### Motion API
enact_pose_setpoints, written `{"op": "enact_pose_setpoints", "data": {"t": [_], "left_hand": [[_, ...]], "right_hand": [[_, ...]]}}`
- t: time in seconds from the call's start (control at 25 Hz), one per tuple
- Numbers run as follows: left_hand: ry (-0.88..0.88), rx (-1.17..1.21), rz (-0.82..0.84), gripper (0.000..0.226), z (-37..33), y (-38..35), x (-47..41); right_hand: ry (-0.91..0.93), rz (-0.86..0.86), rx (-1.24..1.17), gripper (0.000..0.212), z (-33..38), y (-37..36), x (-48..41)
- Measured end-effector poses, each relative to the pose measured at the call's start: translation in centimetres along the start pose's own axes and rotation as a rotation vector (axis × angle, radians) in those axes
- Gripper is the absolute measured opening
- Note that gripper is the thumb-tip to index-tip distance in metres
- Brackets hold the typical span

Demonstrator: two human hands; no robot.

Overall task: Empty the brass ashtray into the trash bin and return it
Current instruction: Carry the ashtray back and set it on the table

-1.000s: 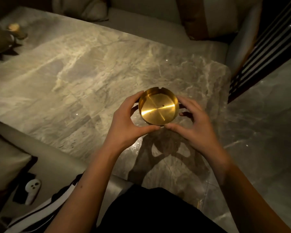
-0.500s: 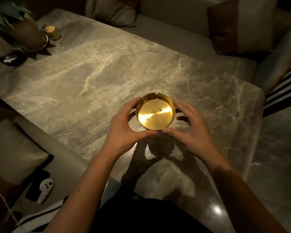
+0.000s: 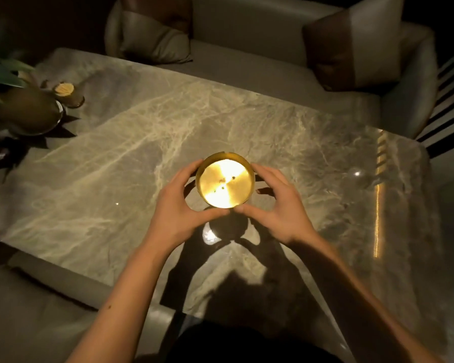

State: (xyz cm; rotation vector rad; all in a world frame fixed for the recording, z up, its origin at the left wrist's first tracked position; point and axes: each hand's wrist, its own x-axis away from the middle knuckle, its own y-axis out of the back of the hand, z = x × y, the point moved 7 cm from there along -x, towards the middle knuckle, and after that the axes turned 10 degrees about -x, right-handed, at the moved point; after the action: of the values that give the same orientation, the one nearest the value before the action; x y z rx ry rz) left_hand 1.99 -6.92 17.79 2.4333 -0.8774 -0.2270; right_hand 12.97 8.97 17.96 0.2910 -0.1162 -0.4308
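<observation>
A round brass ashtray (image 3: 224, 183) with a notched rim is held upright above the marble table (image 3: 110, 163), near its middle. A few dark specks lie on its shiny bottom. My left hand (image 3: 180, 208) cups its left side, thumb under the near rim. My right hand (image 3: 279, 205) cups its right side the same way. Their shadow falls on the table just below. No trash bin is in view.
A potted plant (image 3: 24, 111) and a small wooden-topped jar (image 3: 66, 94) stand at the table's far left. A sofa with cushions (image 3: 152, 38) runs behind the table, another cushion (image 3: 351, 45) at the right. A second seat (image 3: 37, 310) lies at the near left.
The view has shifted left and forward over the table, with the plant and rear sofa coming into sight. Both hands keep the ashtray held between them, now nearer the table's middle.
</observation>
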Motion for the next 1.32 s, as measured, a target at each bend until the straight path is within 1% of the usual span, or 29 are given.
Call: {"op": "enact_pose_setpoints", "data": {"t": [0.24,0.4,0.52,0.68,0.88,1.08,1.24,1.32], "left_hand": [[-0.01,0.005,-0.052,0.094,-0.2,1.2,0.1],[0.021,-0.008,-0.09,0.097,-0.5,0.8,1.0],[0.031,-0.025,-0.073,0.099,-0.2,1.2,1.0],[0.046,-0.029,-0.069,0.098,1.6,3.5,0.4],[0.065,0.007,-0.056,0.095,6.8,9.2,-2.0],[0.077,0.01,0.001,0.095,14.8,18.4,-4.9],[0.087,0.005,-0.027,0.093,21.3,25.8,-5.0],[0.128,0.016,-0.045,0.095,24.2,28.5,-4.5]], "right_hand": [[0.048,0.032,0.024,0.079,1.3,-0.5,-0.9],[0.073,0.065,0.01,0.081,1.4,0.4,-1.1],[0.048,0.064,-0.033,0.081,1.2,-0.2,-1.0],[0.011,0.081,-0.084,0.079,1.2,-3.1,-2.3],[0.009,0.052,-0.05,0.079,2.7,-10.0,-6.6],[-0.009,0.011,-0.025,0.078,5.3,-20.8,-11.4],[-0.001,0.074,0.02,0.079,7.3,-30.2,-14.6],[-0.001,0.124,0.047,0.082,8.1,-33.8,-15.7]]}}
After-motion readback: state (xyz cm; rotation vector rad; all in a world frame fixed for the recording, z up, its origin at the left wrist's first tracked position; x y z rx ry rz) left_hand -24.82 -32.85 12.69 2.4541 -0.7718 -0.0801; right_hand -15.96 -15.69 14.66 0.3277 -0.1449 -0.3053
